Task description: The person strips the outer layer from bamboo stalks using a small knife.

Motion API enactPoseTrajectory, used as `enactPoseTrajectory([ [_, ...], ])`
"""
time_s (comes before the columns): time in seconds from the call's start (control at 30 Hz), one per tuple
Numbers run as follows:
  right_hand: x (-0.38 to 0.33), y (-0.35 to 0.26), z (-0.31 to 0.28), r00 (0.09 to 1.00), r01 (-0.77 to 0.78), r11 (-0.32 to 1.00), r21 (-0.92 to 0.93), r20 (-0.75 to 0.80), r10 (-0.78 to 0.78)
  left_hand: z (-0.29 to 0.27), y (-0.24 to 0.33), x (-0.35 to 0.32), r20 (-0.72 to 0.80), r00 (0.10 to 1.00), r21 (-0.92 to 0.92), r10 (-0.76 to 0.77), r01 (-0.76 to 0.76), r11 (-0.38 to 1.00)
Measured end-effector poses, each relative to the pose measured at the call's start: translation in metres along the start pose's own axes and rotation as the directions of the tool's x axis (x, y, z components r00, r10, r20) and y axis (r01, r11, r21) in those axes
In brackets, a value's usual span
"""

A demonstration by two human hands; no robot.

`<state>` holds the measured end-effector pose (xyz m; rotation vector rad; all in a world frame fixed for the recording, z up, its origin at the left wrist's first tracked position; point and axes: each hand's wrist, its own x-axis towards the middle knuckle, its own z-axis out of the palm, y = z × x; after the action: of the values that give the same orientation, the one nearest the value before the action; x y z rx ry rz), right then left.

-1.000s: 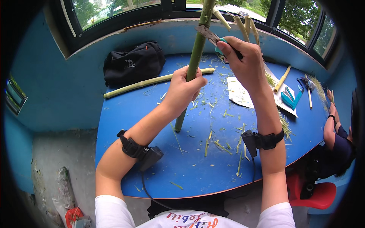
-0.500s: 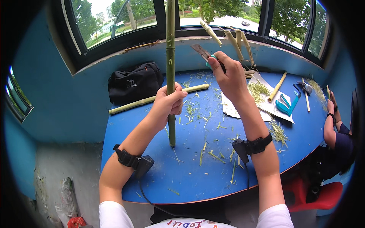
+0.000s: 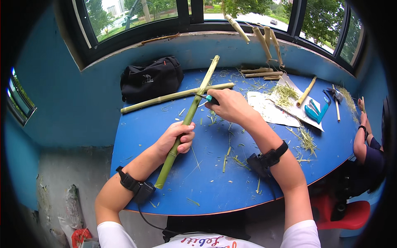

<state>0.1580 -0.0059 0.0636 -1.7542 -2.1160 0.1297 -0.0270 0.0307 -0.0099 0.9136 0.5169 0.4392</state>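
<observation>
My left hand (image 3: 177,139) is wrapped round a green bamboo stick (image 3: 191,110), which slants away across the table, its near end by my left forearm. The far half of the stick looks paler, as if scraped. In my right hand (image 3: 231,106) is a knife (image 3: 211,99) with a teal and black handle. Its blade lies across the stick, well beyond my left hand. Beneath the far half, a second, yellowish bamboo stick (image 3: 153,101) lies crosswise on the blue table (image 3: 165,204). Thin green shavings (image 3: 213,119) are scattered beside the stick.
A black bag (image 3: 151,79) sits back left. Paper sheets (image 3: 268,109), a shavings pile (image 3: 286,96), a bamboo piece (image 3: 307,91) and a teal-handled tool (image 3: 316,112) lie right. Bamboo pieces (image 3: 262,43) lean by the window. Another person's hand (image 3: 364,119) holds a stick far right.
The bamboo stick has tipped from upright to slanting away from me. My right hand has come down and left, bringing the raised knife onto the stick. My left hand is lower.
</observation>
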Motion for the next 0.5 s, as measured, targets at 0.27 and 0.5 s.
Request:
enactPoseTrajectory([
  [0.27, -0.003, 0.010, -0.006, 0.999, 0.003, 1.000, 0.007, 0.035, -0.003, 0.003, -0.008, 0.000, 0.096, 0.989, 0.064, 0.109, -0.115, 0.991],
  [0.5, -0.006, 0.012, -0.004, 0.998, 0.004, 1.000, 0.021, 0.058, -0.005, 0.003, -0.007, -0.001, 0.085, 0.982, 0.066, 0.168, -0.174, 0.983],
])
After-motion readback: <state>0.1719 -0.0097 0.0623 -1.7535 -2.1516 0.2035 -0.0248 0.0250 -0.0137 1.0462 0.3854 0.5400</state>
